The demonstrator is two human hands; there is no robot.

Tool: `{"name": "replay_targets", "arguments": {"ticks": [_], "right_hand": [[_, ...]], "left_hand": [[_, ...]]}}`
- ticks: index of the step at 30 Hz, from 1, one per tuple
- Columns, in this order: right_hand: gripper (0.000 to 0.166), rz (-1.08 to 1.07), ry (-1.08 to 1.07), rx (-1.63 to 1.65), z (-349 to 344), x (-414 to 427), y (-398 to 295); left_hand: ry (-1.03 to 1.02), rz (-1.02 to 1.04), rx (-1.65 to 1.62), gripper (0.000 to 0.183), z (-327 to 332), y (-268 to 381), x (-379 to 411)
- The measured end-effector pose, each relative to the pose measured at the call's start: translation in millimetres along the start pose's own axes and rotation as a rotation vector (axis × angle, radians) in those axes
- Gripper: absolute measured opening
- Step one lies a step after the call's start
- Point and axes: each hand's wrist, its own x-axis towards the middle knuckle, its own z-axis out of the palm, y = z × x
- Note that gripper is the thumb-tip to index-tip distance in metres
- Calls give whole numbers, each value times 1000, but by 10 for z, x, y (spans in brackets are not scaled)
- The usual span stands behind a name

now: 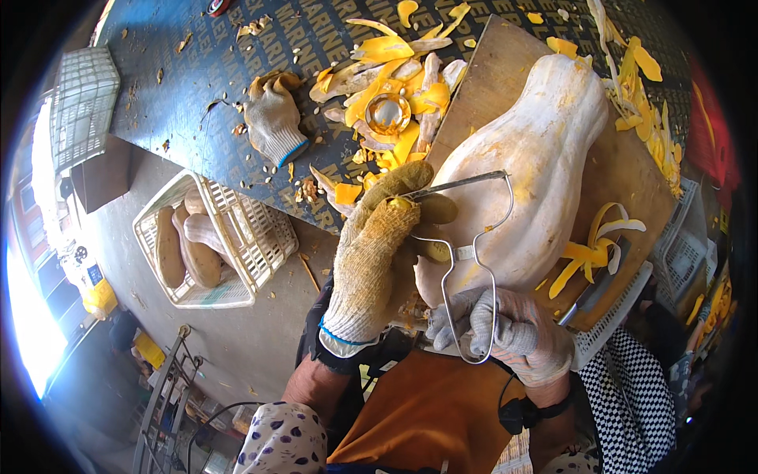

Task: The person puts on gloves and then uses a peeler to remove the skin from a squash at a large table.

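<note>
My left hand (385, 237), in a worn knit work glove, holds the blade end of a wire-handled peeler (465, 253) between its fingers and thumb. My right hand (509, 329), in a grey glove, has its fingers curled at the bottom of the peeler's wire loop; its exact grip cannot be told. Under and beyond the tool a large pale squash (515, 172) lies on a wooden board (628, 154), its neck pointing away from me. Orange and pale peel strips (583, 255) and a knife (583, 305) lie on the board to the right of the squash.
Peelings (408, 71) surround a round metal ring or lid (388, 114) on the printed plywood table (201, 118). A loose glove (273, 118) lies among seeds. Left below stands a plastic crate (254, 237) of squashes. More peel (648, 118) lies beyond the board; another person's arm shows at far right.
</note>
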Motion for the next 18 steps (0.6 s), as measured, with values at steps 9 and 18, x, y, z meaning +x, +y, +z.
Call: {"name": "replay_targets", "arguments": {"ticks": [9,18], "right_hand": [[50,-31,-70,107,-114,39,80],[31,-292,45,-725,-130,-239,527]], "left_hand": [[-38,142,291,49,-23,-47,-129],[-179,145,76,66,-378,-284,-448]]}}
